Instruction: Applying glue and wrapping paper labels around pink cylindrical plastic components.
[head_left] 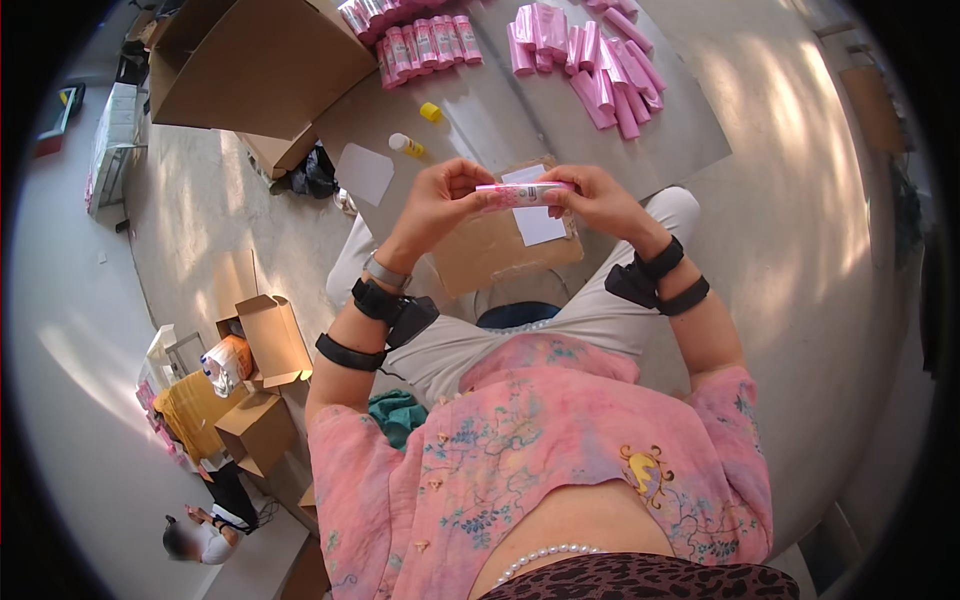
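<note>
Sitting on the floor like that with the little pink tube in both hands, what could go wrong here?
The pink tube is pinched only at its ends between the left hand and right hand, so it might slip onto the cardboard sheet. The small bottle lies on its side with its yellow cap off; it could roll or leak.

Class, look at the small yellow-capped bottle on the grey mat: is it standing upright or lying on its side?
Lying on its side. The small bottle stretches lengthwise along the grey mat, its yellow end pointing right, beside a loose yellow cap.

Packing workroom, bare concrete floor (800, 200), open cardboard cartons (250, 70), rows of pink tubes (600, 60), another worker (200, 535) seated nearby
</note>
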